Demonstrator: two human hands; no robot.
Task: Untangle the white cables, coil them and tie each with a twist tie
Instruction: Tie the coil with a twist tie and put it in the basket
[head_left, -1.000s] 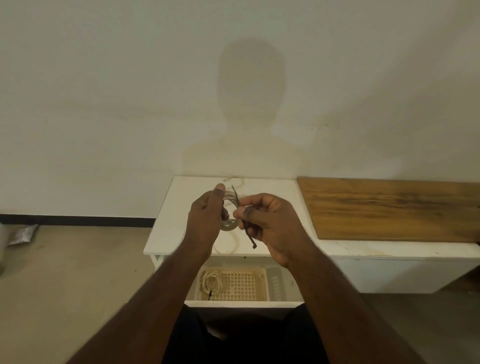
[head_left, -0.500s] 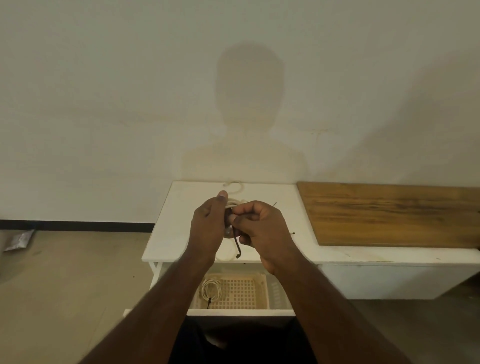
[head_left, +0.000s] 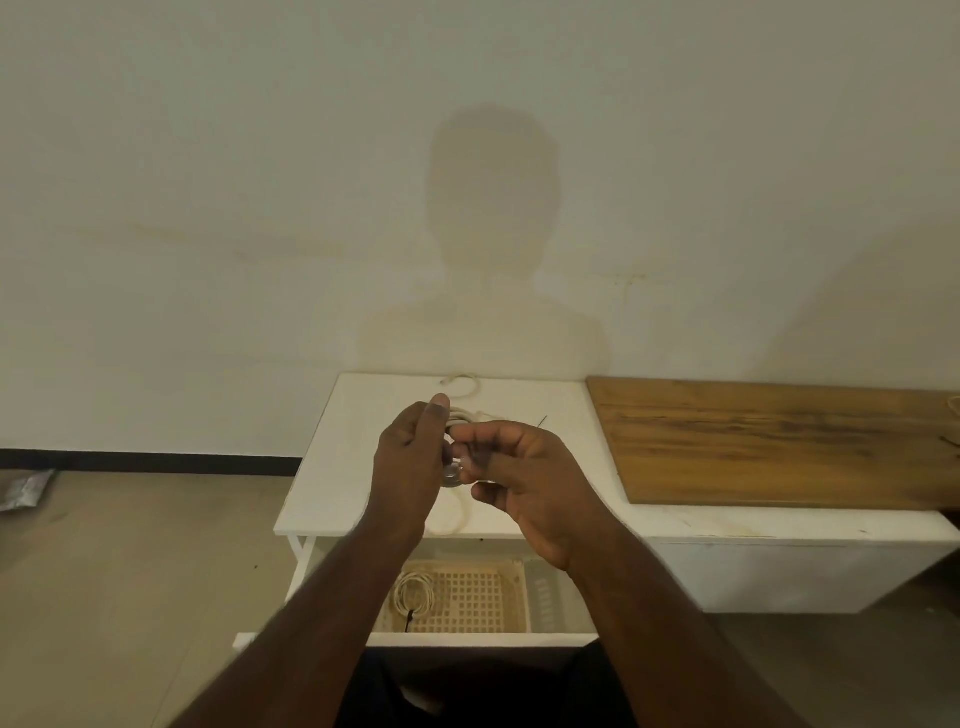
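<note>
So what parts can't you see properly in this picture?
- Head view: the twist tie is not visible; the fingers of the right hand would cover it.
- Most of the held white cable coil is hidden between the left hand and the right hand.
- The coiled cable in the basket: its dark tie is too small to tell how it is fastened.
- Something at the wooden board's right end is cut off by the frame edge.

We see bare top on the white table (head_left: 363, 467) to the left of our hands, while a loose white cable (head_left: 462, 387) lies at its far edge, a thin twist tie (head_left: 543, 420) to the right, and the wooden board (head_left: 779, 441) covers the neighbouring bench.
</note>
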